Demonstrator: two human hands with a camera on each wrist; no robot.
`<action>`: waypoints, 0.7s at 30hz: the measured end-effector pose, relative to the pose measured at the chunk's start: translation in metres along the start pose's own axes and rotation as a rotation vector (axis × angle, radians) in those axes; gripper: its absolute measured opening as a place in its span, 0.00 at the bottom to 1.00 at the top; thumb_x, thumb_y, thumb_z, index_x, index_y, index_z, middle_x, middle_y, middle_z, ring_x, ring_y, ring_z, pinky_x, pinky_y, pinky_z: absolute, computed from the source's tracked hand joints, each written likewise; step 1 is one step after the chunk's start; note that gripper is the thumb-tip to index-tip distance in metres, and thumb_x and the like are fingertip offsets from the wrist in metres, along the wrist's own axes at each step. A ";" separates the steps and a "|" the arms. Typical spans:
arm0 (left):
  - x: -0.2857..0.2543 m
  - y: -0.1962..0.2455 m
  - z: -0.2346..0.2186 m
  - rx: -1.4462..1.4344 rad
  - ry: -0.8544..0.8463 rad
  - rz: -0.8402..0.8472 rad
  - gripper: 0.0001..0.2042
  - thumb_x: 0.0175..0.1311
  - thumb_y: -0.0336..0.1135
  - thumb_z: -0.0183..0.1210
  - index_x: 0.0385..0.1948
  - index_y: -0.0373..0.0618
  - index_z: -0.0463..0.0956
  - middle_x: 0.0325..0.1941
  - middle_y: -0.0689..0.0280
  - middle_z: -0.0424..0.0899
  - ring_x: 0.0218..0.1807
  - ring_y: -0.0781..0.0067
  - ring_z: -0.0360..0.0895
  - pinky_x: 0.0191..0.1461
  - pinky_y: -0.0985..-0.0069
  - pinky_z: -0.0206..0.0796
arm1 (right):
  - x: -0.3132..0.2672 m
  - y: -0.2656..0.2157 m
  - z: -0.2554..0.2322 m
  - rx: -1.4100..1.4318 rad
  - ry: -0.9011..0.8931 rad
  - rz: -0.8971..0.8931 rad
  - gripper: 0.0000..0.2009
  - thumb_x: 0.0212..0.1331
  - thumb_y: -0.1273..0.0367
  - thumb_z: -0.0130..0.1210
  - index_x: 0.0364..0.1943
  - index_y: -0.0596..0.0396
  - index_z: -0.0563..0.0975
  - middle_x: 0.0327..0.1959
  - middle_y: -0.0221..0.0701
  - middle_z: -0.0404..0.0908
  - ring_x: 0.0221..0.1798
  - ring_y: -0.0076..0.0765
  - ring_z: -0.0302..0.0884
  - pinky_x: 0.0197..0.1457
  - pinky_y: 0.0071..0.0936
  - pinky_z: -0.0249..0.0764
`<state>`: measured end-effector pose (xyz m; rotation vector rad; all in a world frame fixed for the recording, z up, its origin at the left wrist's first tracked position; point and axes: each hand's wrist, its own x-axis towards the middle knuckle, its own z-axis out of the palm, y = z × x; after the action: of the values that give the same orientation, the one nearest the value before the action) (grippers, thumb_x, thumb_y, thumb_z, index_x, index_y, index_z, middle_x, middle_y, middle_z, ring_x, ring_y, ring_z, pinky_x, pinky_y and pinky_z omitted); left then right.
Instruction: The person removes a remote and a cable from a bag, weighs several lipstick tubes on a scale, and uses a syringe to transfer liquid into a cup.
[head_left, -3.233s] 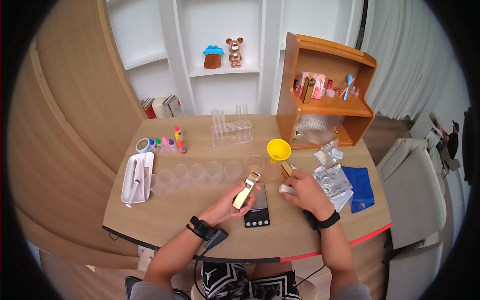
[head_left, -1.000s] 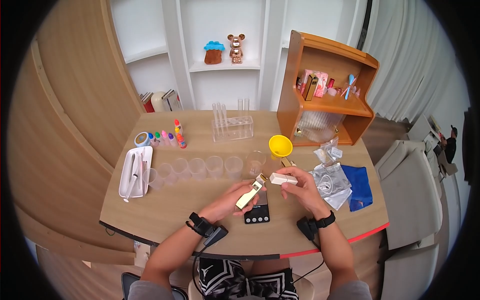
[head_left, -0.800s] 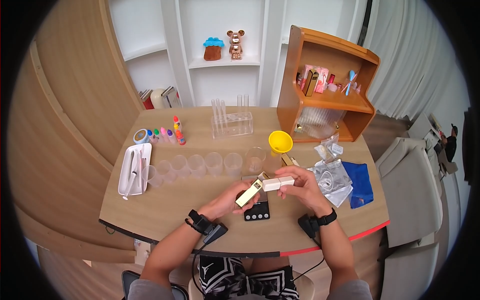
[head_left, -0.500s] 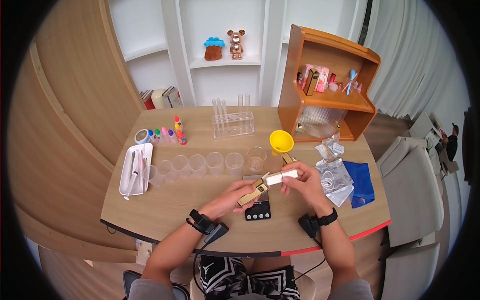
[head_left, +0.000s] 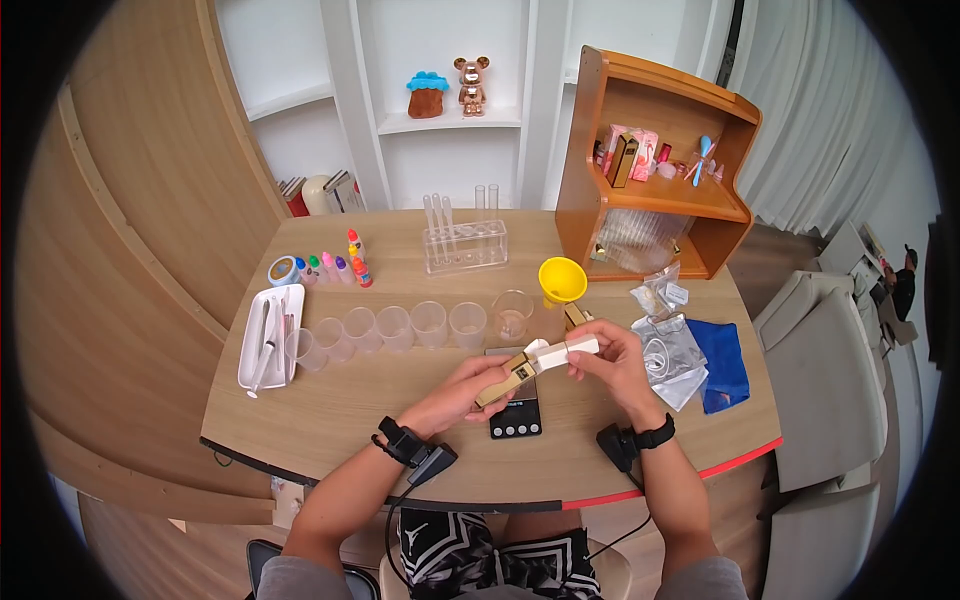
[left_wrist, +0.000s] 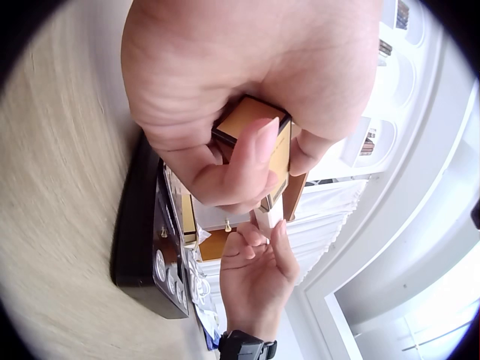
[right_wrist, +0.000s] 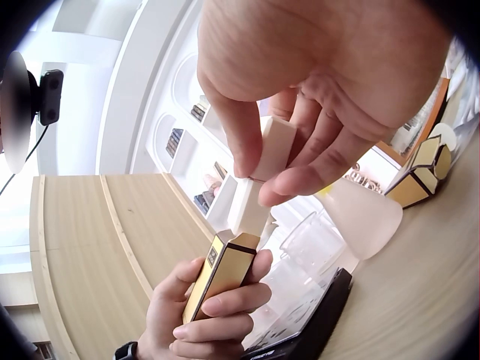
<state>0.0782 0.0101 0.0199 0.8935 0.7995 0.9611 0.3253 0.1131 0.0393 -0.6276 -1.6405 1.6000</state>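
My left hand [head_left: 452, 400] grips a small gold carton with black edges [head_left: 506, 384], its open end pointing up and to the right. In my right hand [head_left: 618, 368] a white, square-sided stick resembling a lipstick tube [right_wrist: 250, 204] is pinched between thumb and fingers. The stick's lower end meets the carton's open mouth, beside a raised flap, and a seam runs across its middle. Both hands are above a black digital scale [head_left: 515, 421]. Behind my right hand lies a second gold carton [right_wrist: 417, 180], near a yellow funnel [head_left: 563, 280].
Several clear plastic cups [head_left: 429, 322] stand in a row behind the scale. A white tray [head_left: 250, 368] with tools and small colour bottles [head_left: 329, 265] are at the left, a test-tube rack [head_left: 466, 247] at the back. On the right are silver pouches [head_left: 668, 350], a blue cloth [head_left: 718, 368] and a wooden shelf [head_left: 580, 190].
My right hand has lifted the white stick from beside the second carton and brought it left to the held carton's mouth. My left hand has turned the carton toward it.
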 end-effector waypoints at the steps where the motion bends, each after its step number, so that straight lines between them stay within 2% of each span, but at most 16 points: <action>1: -0.001 0.001 0.001 0.001 0.014 -0.007 0.16 0.78 0.42 0.48 0.55 0.40 0.72 0.29 0.70 0.73 0.23 0.88 0.66 0.17 0.88 0.49 | -0.001 0.000 0.000 -0.009 -0.014 -0.008 0.11 0.61 0.80 0.63 0.48 0.61 0.80 0.38 0.32 0.86 0.34 0.22 0.83 0.36 0.19 0.77; 12: -0.003 0.006 0.006 0.031 0.018 -0.040 0.15 0.79 0.43 0.49 0.51 0.40 0.72 0.28 0.71 0.72 0.21 0.88 0.64 0.17 0.88 0.48 | -0.003 -0.006 0.004 -0.038 -0.047 0.042 0.12 0.61 0.80 0.63 0.48 0.60 0.81 0.35 0.29 0.84 0.34 0.21 0.80 0.36 0.18 0.76; 14: -0.002 0.003 0.002 0.046 -0.033 -0.038 0.19 0.77 0.41 0.50 0.59 0.35 0.70 0.29 0.67 0.75 0.21 0.86 0.65 0.16 0.87 0.50 | -0.003 -0.007 0.004 -0.046 -0.042 0.059 0.12 0.61 0.80 0.63 0.49 0.60 0.80 0.35 0.29 0.84 0.34 0.21 0.80 0.36 0.18 0.76; 21: 0.000 -0.001 0.001 0.036 -0.064 -0.047 0.19 0.78 0.43 0.48 0.59 0.36 0.70 0.30 0.69 0.76 0.20 0.87 0.65 0.16 0.88 0.51 | -0.003 0.001 0.012 0.013 -0.012 0.008 0.20 0.62 0.78 0.64 0.55 0.56 0.69 0.38 0.31 0.86 0.35 0.20 0.81 0.37 0.17 0.74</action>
<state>0.0797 0.0095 0.0201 0.9283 0.7817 0.8748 0.3177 0.1035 0.0383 -0.6200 -1.6370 1.6214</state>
